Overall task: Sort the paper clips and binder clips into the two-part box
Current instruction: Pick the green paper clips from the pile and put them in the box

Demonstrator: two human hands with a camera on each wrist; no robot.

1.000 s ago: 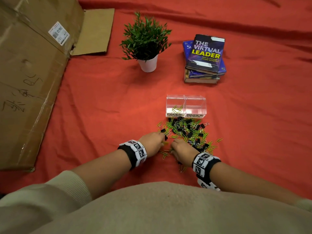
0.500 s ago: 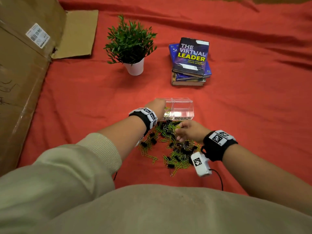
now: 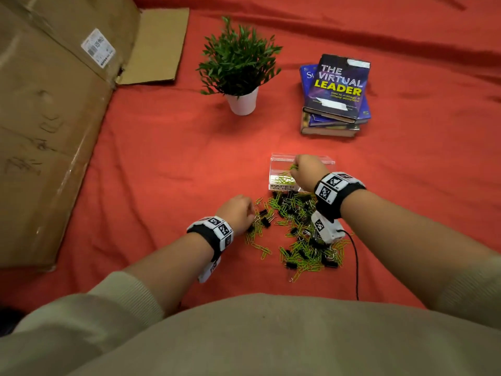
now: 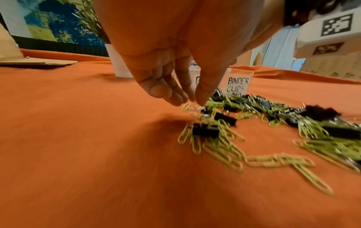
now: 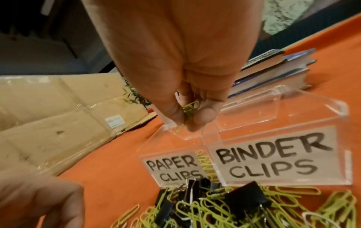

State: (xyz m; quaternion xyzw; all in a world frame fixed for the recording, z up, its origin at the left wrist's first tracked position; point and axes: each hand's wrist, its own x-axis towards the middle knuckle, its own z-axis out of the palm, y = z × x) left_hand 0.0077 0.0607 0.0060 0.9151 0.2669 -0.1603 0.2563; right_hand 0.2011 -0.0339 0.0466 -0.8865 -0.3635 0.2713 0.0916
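Note:
A clear two-part box stands on the red cloth, labelled PAPER CLIPS and BINDER CLIPS. Its left compartment holds several green paper clips; I see nothing in the right one. My right hand hovers over the left compartment and pinches a few green paper clips between thumb and fingers. In front of the box lies a mixed pile of green paper clips and black binder clips. My left hand reaches down at the pile's left edge, fingertips close together just above the clips and holding nothing I can see.
A potted plant and a stack of books stand behind the box. A flattened cardboard box covers the left side. A black cable trails from my right wrist past the pile.
My left hand has come back from the box to the pile's left edge. My right hand has risen from the pile with paper clips to above the left compartment.

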